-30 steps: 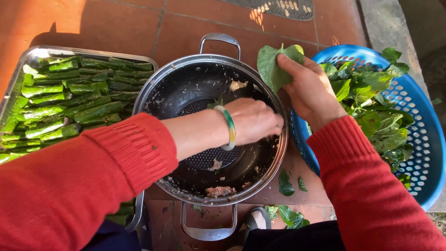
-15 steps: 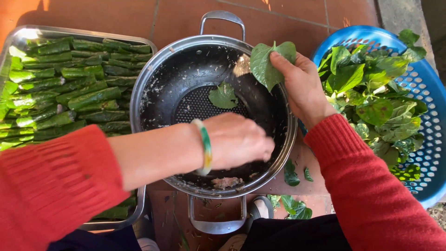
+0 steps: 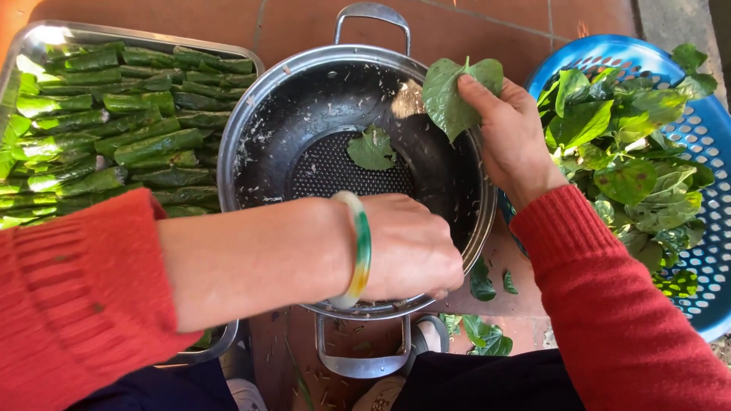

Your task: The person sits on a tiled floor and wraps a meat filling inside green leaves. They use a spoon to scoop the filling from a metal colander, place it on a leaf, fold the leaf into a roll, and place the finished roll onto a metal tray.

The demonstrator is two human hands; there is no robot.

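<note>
While the person works over a pot set on the red tile floor, the scene reads left to right like this:

Far left: a rectangular silver metal tray (image 3: 30,38) is packed with rows of tight green leaf rolls (image 3: 114,129), touching each other, filling the tray up to the pot's side.

Left hand: left hand (image 3: 407,247), red knit sleeve (image 3: 68,297) pushed up, a green-and-white bangle (image 3: 359,247) on the wrist. It sits low at the near rim of the pot, fingers curled down and closed into a pinch at the pot's near wall; what they pinch is hidden under the hand, cannot tell.

Centre: a round steel two-handled pot with a dark perforated bottom (image 3: 259,129), flecks of pale filling stuck to its walls. One small green leaf (image 3: 371,148) lies loose on the perforated bottom.

Change, left hand: a second ago it was reaching into the middle of the pot; now it has drawn back to the near edge, so the small leaf is uncovered. Looks like a scoop or gather of filling scraps at the edge, judged only.

Right hand: right hand (image 3: 512,137) at the pot's far-right rim, thumb and fingers pinched on a broad heart-shaped green leaf (image 3: 453,95), held flat and raised over the rim.

Change, right hand: barely moved; same leaf, same grip.

Far right: a round blue plastic basket (image 3: 704,251) holds a heap of loose green leaves (image 3: 624,152), just beside the pot.

Floor: a few dropped leaves (image 3: 483,335) lie near the pot's near handle.
</note>
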